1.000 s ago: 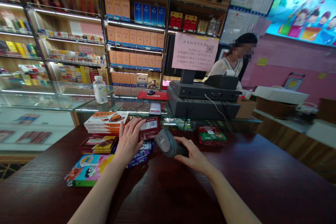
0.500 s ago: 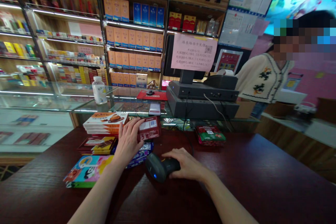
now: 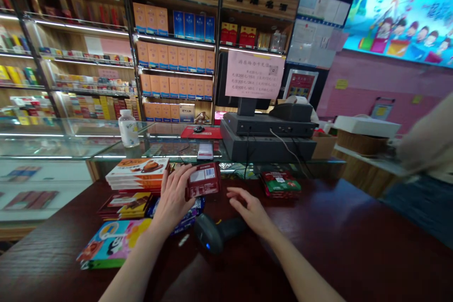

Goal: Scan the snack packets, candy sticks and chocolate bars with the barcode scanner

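Held in my left hand (image 3: 175, 193) is a dark red chocolate pack (image 3: 205, 183), tilted so its white barcode label faces me. My right hand (image 3: 252, 210), fingers apart and empty, hovers by the handle of a black barcode scanner (image 3: 209, 235). The scanner lies on the dark wooden counter with a blue light lit. Around my left wrist sit stacked white-and-orange chocolate boxes (image 3: 136, 172), yellow and brown chocolate packs (image 3: 136, 205), dark blue shiny packs (image 3: 186, 222) partly hidden by that hand, and a colourful cartoon pack (image 3: 109, 243).
Red-and-green packs (image 3: 279, 183) are piled at the right back of the counter. Behind them stands a black cash register (image 3: 265, 144) with cables hanging down. A white bottle (image 3: 129, 128) is on the glass case. At far right, a person's blurred sleeve (image 3: 424, 137) shows.
My right hand has let go of the barcode scanner and lifted a little off its handle. My left hand still holds the dark red pack. The other person has moved nearer at the right.
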Action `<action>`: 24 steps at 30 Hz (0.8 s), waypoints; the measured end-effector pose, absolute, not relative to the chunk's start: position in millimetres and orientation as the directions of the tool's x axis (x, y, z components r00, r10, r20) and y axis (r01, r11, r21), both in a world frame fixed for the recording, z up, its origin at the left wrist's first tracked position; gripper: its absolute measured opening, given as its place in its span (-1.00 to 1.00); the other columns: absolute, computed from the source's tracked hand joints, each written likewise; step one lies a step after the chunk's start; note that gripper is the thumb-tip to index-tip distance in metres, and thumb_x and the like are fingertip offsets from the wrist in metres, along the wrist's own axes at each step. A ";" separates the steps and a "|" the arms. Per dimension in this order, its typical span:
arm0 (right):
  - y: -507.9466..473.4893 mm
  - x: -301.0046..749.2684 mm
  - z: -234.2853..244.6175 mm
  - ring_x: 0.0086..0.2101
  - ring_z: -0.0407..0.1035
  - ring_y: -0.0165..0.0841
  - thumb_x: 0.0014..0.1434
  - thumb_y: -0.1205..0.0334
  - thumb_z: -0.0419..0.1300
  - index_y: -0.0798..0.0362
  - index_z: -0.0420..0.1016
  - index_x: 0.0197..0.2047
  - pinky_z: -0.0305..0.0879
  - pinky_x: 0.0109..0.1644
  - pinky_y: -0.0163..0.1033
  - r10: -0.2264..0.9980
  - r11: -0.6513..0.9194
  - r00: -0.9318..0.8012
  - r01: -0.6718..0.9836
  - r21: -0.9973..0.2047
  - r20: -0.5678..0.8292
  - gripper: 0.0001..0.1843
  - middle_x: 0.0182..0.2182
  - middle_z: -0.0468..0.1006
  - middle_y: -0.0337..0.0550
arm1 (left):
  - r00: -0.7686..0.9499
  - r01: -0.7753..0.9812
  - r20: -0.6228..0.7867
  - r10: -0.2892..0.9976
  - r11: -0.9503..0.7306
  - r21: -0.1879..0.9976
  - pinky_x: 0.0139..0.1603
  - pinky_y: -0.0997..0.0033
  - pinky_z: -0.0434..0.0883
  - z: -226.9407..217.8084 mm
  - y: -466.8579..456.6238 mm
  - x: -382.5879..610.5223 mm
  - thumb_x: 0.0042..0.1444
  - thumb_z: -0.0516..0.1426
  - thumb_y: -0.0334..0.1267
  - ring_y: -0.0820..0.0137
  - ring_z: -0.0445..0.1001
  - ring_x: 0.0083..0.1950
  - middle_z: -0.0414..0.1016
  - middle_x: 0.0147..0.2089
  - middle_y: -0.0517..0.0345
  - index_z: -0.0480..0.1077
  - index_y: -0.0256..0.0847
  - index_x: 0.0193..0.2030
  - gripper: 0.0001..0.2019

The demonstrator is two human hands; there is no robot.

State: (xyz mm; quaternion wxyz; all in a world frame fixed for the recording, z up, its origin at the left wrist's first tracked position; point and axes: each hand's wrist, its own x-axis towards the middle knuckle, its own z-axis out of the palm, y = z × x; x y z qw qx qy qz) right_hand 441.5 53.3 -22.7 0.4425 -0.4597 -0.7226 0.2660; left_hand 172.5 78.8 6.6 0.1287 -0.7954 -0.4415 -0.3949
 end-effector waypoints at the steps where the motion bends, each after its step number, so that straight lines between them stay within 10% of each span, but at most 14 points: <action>1: 57.3 439.3 -25.8 -0.04 0.47 -0.23 0.29 0.07 0.16 -0.07 0.45 0.16 0.30 0.12 -0.06 0.906 0.422 -0.129 0.374 -0.826 0.404 -0.60 -0.02 0.59 -0.08 | 0.317 0.796 0.743 0.589 -0.591 0.129 0.48 -0.23 -0.14 6.7 78.6 173.3 0.02 0.18 -0.43 0.11 0.18 0.41 0.26 0.38 -0.04 0.07 -0.07 0.37 -0.25; 8: 71.7 420.4 -25.7 -0.07 0.50 -0.19 0.13 -0.02 0.32 0.00 0.43 0.20 0.38 0.06 -0.07 0.935 0.356 -0.002 0.015 -0.934 0.356 -0.40 -0.08 0.63 -0.04 | 0.396 0.751 0.736 0.549 -0.655 0.084 0.47 -0.27 -0.11 8.1 74.2 181.2 0.04 0.16 -0.47 0.09 0.10 0.46 0.28 0.38 -0.02 0.10 -0.06 0.37 -0.27; 24: 63.2 423.5 -17.0 -0.31 0.49 -0.25 -0.06 0.00 0.47 0.06 0.62 -0.27 0.38 -0.15 -0.19 0.950 0.313 0.047 -0.066 -0.948 0.310 -0.64 -0.33 0.66 -0.15 | 0.355 0.637 0.741 0.570 -0.727 0.255 0.42 -0.05 0.17 -0.4 80.7 183.5 0.18 0.12 -0.39 0.15 0.04 0.50 0.01 0.50 -0.09 -0.10 0.01 0.46 -0.24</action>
